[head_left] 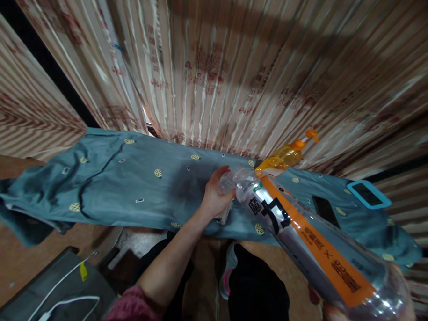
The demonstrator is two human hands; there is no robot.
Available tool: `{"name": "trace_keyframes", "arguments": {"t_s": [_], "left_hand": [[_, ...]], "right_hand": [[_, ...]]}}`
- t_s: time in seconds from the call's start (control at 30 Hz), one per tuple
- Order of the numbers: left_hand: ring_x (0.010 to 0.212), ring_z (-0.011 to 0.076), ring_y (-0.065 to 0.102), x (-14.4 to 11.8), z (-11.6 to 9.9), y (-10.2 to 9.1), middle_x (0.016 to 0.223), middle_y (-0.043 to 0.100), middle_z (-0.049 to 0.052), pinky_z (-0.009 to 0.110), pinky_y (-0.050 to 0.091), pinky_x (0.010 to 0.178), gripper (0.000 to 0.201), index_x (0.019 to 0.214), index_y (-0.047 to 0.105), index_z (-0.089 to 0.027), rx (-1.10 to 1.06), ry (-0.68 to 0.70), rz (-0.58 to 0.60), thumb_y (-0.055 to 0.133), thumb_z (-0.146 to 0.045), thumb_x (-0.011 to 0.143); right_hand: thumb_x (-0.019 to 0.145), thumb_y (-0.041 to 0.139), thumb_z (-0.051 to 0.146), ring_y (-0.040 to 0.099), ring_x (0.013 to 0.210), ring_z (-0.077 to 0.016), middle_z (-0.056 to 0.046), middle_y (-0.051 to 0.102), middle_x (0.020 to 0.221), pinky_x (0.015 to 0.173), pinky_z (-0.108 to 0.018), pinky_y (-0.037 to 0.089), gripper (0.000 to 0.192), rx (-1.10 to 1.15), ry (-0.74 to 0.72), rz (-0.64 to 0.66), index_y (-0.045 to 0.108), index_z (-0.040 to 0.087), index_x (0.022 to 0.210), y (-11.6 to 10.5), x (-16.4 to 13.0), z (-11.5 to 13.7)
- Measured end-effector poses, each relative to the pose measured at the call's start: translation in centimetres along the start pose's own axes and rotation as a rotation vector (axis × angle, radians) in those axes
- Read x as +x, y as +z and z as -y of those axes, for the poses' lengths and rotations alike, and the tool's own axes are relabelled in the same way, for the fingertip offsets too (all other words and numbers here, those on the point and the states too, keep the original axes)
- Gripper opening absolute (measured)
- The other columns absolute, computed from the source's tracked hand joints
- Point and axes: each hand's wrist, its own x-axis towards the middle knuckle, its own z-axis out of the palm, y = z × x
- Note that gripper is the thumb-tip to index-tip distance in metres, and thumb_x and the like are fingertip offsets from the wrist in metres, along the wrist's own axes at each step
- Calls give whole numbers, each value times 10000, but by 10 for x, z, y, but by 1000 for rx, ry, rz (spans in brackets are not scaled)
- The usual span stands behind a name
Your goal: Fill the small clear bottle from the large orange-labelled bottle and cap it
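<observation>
A big clear plastic bottle [302, 238] with an orange, black and silver label slants across the right side, its neck pointing to the upper left. My right hand [338, 319] is closed around its base, partly cut off by the frame edge. At the neck end, my left hand [214, 195] has its fingers wrapped round a clear plastic piece [228, 180]. Whether that piece is separate from the bottle I cannot tell. Something pale and translucent shows below my left fingers. Just behind the neck stands an orange pump bottle [282, 157].
A green-blue cloth with yellow motifs [108, 175] covers the long narrow table. To the right lie a dark phone [326, 211] and a blue-framed device [370, 194]. A patterned curtain [210, 76] hangs behind. A dark box with white cables [69, 286] is at lower left.
</observation>
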Motion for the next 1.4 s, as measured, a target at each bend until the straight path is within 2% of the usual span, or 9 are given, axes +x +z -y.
{"name": "trace_keyframes", "arguments": {"t_s": [0.1,0.23,0.57,0.73,1.0,1.4], "left_hand": [[1232,323,730,0,-1,0,1341,736,159,482,590,1085,676,1353,593,-173,-6,-2,1,840,-358,751],[1244,331,724,-1,-3,0,1336,740,150,508,581,1102,679,1355,597,-182,-1,-14,-2,846,-345,745],[1241,334,726,0,1,1,1329,740,153,511,582,1106,693,1366,594,-179,15,-1,0,855,-332,742],[1245,323,724,-1,-1,2,1341,739,140,504,581,1107,670,1371,592,-188,10,-21,-8,836,-307,758],[1262,330,718,-1,-2,0,1350,736,148,509,574,1120,679,1369,591,-179,17,-15,-1,838,-323,754],[1260,317,720,-1,-3,0,1351,734,146,469,581,1110,686,1381,586,-171,16,-26,3,839,-333,764]], "right_hand": [[627,959,596,619,1303,-515,-195,574,1547,852,-740,619,1085,22,12,-30,551,214,1557,0,0,-1],[580,985,576,587,1339,-544,-192,586,1539,905,-795,578,1098,25,7,-34,579,228,1539,0,2,-1],[625,964,577,602,1332,-520,-173,557,1575,951,-802,556,1087,-7,22,-5,539,241,1568,-1,0,2],[620,968,565,586,1349,-532,-193,561,1567,982,-840,514,1105,11,-6,-4,532,204,1570,-3,0,-1],[600,979,563,630,1288,-529,-198,590,1528,863,-786,600,1101,14,-20,-19,553,221,1556,-4,0,-7],[590,981,568,624,1295,-525,-183,578,1549,911,-808,569,1124,6,13,-2,537,248,1572,-1,1,3]]}}
